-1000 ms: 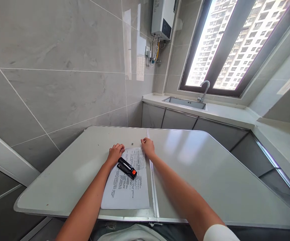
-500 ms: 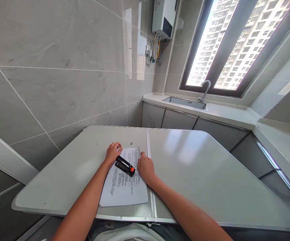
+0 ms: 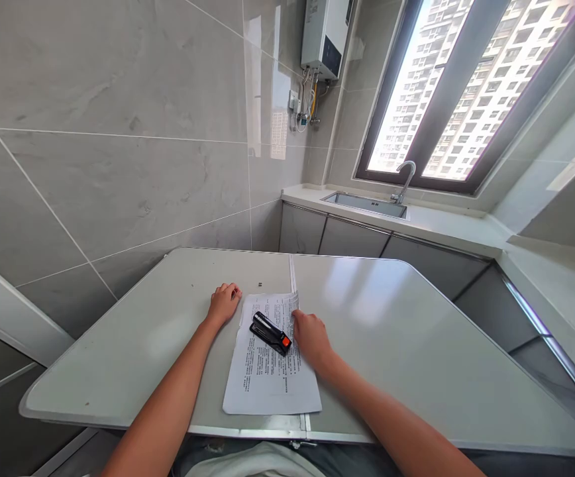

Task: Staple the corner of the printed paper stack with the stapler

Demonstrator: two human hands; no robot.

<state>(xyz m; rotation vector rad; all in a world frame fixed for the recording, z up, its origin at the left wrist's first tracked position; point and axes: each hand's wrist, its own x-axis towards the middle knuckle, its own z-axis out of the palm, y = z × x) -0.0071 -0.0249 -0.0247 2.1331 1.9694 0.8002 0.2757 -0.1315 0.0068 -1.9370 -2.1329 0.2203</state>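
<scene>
A stack of printed paper sheets lies on the grey table, across its middle seam. A black stapler with an orange-red end rests on top of the sheets. My right hand lies on the right edge of the stack beside the stapler, fingers curled on the paper, where the top corner lifts a little. My left hand rests on the bare table just left of the sheets, fingers curled, holding nothing that I can see.
A tiled wall stands behind and left of the table. Beyond it runs a counter with a steel sink and tap under a window. A white water heater hangs on the wall.
The paper stack with the stapler has slid to the right, away from my left hand. My right hand came back from the far corner to the stack's right edge.
</scene>
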